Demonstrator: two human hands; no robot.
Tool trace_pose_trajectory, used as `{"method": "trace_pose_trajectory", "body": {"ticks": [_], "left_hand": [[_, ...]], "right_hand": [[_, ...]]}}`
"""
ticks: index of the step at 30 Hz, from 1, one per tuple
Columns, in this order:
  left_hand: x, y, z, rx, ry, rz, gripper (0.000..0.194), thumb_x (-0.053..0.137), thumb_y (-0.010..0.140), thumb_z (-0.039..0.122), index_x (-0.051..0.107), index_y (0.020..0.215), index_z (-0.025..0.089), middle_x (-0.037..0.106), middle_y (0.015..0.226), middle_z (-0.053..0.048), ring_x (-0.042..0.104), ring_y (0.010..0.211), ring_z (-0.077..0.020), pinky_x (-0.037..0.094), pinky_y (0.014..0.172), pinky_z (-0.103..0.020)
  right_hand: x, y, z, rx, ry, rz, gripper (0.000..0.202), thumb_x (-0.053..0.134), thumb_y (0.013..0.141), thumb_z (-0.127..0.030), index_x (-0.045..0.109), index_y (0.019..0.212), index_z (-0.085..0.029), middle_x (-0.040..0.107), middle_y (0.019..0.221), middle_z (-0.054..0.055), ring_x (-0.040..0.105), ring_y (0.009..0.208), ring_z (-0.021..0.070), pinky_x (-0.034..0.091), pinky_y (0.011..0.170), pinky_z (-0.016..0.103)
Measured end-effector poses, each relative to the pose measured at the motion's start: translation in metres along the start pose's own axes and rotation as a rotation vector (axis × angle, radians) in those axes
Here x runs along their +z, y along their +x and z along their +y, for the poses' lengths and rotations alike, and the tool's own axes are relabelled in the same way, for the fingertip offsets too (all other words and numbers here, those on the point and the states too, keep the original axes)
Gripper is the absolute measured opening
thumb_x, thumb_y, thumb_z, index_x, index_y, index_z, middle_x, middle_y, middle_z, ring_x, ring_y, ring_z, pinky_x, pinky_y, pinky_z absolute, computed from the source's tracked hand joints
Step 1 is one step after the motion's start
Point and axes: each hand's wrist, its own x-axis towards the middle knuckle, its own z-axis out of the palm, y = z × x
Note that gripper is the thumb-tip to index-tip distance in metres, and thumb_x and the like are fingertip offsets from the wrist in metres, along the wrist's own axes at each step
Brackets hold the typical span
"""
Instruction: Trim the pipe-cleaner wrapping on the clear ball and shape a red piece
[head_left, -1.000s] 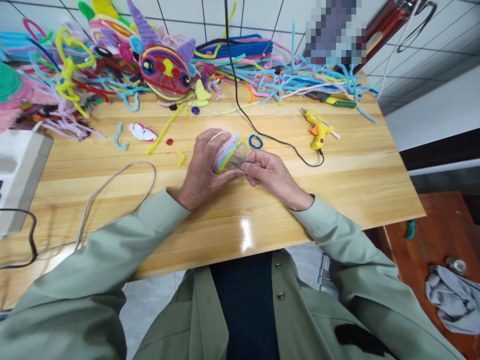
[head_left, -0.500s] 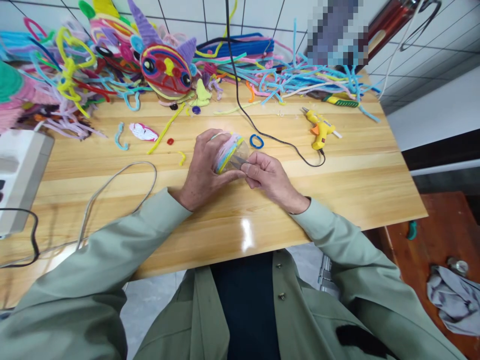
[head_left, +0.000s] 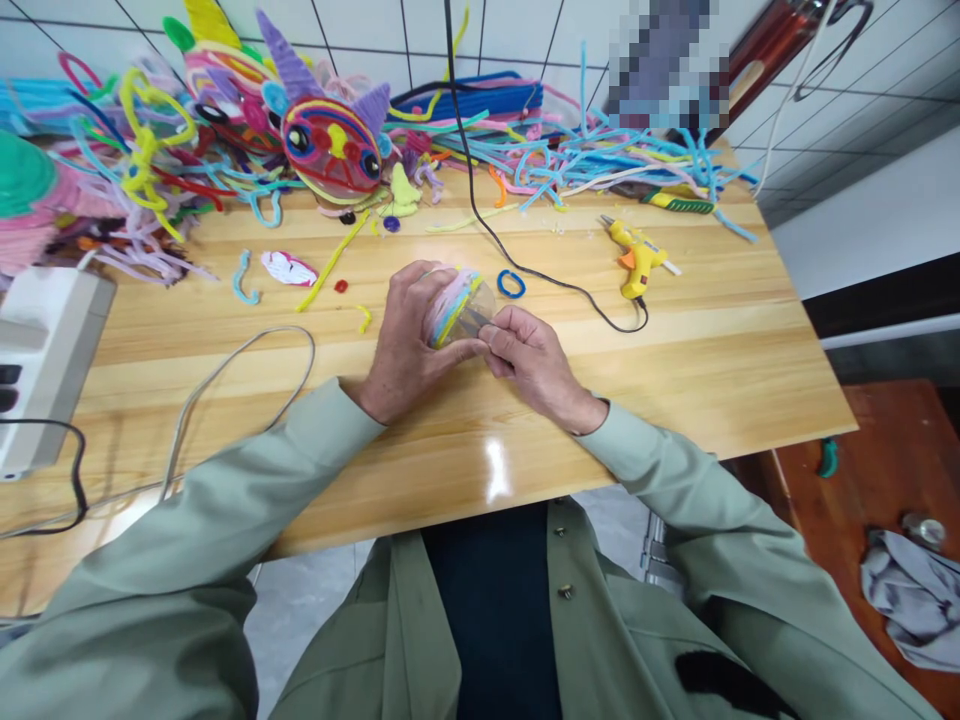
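My left hand [head_left: 409,345] is wrapped round a clear rounded piece [head_left: 455,305] banded with pink, light blue and yellow fuzzy strips. In a pinch, my right hand [head_left: 532,362] holds a small dark pointed tool [head_left: 473,321], which looks like tweezers or scissors. The tool's tips lie against the bare clear part, on the right side of the piece. Just beyond my right hand is a blue fuzzy ring [head_left: 511,285]. Short yellow [head_left: 364,319] and red [head_left: 341,286] bits lie left of my left hand.
A yellow glue gun [head_left: 637,262] with a black cord rests at the right. Colourful fuzzy stems [head_left: 570,165] and a horned, big-eyed figure [head_left: 334,150] line the back. At the left are a white power strip [head_left: 45,350] and a looped grey cable [head_left: 196,385].
The view has shifted slightly. Both hands keep their grips, and the tool stays at the clear part with hardly any visible movement.
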Motion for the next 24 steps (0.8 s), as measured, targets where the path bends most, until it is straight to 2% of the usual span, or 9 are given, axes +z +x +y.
{"method": "trace_pose_trajectory", "body": {"ticks": [4, 9, 16, 18, 24], "left_hand": [[0.0008, -0.0007, 0.0016, -0.048, 0.018, -0.007, 0.079, 0.069, 0.104, 0.086, 0.048, 0.162, 0.038, 0.065, 0.151, -0.01, 0.063, 0.147, -0.0356, 0.055, 0.124, -0.072], [0.0017, -0.0022, 0.0004, -0.038, 0.025, -0.004, 0.084, 0.065, 0.103, 0.09, 0.048, 0.162, 0.032, 0.066, 0.153, -0.014, 0.063, 0.15, -0.0361, 0.054, 0.126, -0.072], [-0.0005, -0.0028, -0.0023, -0.059, 0.013, -0.029, 0.086, 0.069, 0.1, 0.091, 0.048, 0.163, 0.038, 0.065, 0.155, -0.011, 0.061, 0.151, -0.0363, 0.053, 0.127, -0.074], [-0.0016, -0.0025, -0.0013, -0.084, 0.021, -0.058, 0.083, 0.066, 0.102, 0.091, 0.048, 0.163, 0.038, 0.063, 0.157, -0.01, 0.06, 0.154, -0.0354, 0.051, 0.13, -0.073], [-0.0035, -0.0027, -0.0003, -0.032, 0.026, -0.031, 0.079, 0.065, 0.105, 0.087, 0.049, 0.164, 0.037, 0.065, 0.154, -0.011, 0.064, 0.15, -0.0361, 0.055, 0.125, -0.069]], "right_hand": [[0.0007, -0.0002, 0.0, -0.02, 0.011, 0.016, 0.042, 0.09, 0.093, -0.051, 0.06, 0.083, -0.023, 0.054, 0.057, -0.011, 0.04, 0.05, 0.0065, 0.032, 0.052, 0.023], [-0.0006, -0.0018, -0.0023, 0.001, -0.005, -0.001, 0.043, 0.091, 0.092, -0.05, 0.059, 0.081, -0.023, 0.053, 0.055, -0.011, 0.038, 0.048, 0.0059, 0.031, 0.051, 0.023], [-0.0038, -0.0013, -0.0023, 0.039, -0.017, -0.001, 0.043, 0.092, 0.09, -0.048, 0.06, 0.079, -0.023, 0.057, 0.058, -0.008, 0.041, 0.049, 0.0063, 0.029, 0.05, 0.023], [-0.0041, -0.0015, -0.0032, 0.052, -0.028, 0.0, 0.042, 0.092, 0.09, -0.048, 0.061, 0.079, -0.023, 0.057, 0.058, -0.008, 0.041, 0.049, 0.0064, 0.029, 0.05, 0.022], [-0.0006, -0.0029, -0.004, 0.071, -0.005, 0.026, 0.042, 0.093, 0.088, -0.048, 0.061, 0.079, -0.023, 0.055, 0.058, -0.009, 0.042, 0.05, 0.0068, 0.029, 0.05, 0.023]]}}
